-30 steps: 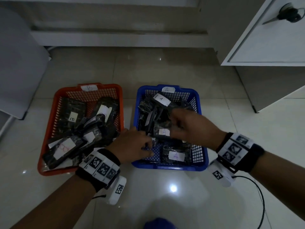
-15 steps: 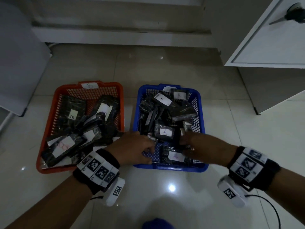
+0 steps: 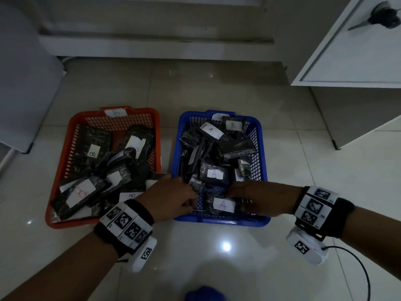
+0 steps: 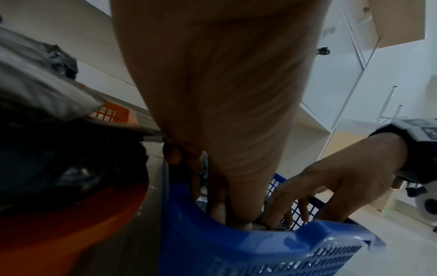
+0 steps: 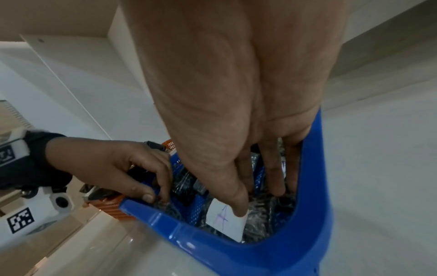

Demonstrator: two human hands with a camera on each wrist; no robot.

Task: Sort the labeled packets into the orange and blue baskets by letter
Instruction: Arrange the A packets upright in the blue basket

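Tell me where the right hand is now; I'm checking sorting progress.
In the head view the right hand reaches into the near right corner of the blue basket, its thumb on an A-labeled packet.

Both forearms are bare, with no sleeves. Each wrist wears a broad black band [image 3: 130, 227] faced with white panels printed with black square-pattern markers. A white camera housing [image 3: 144, 254], bearing one more such marker, hangs under each wrist. A thin black cable [image 3: 355, 259] loops from the right one, toward 5 o'clock.
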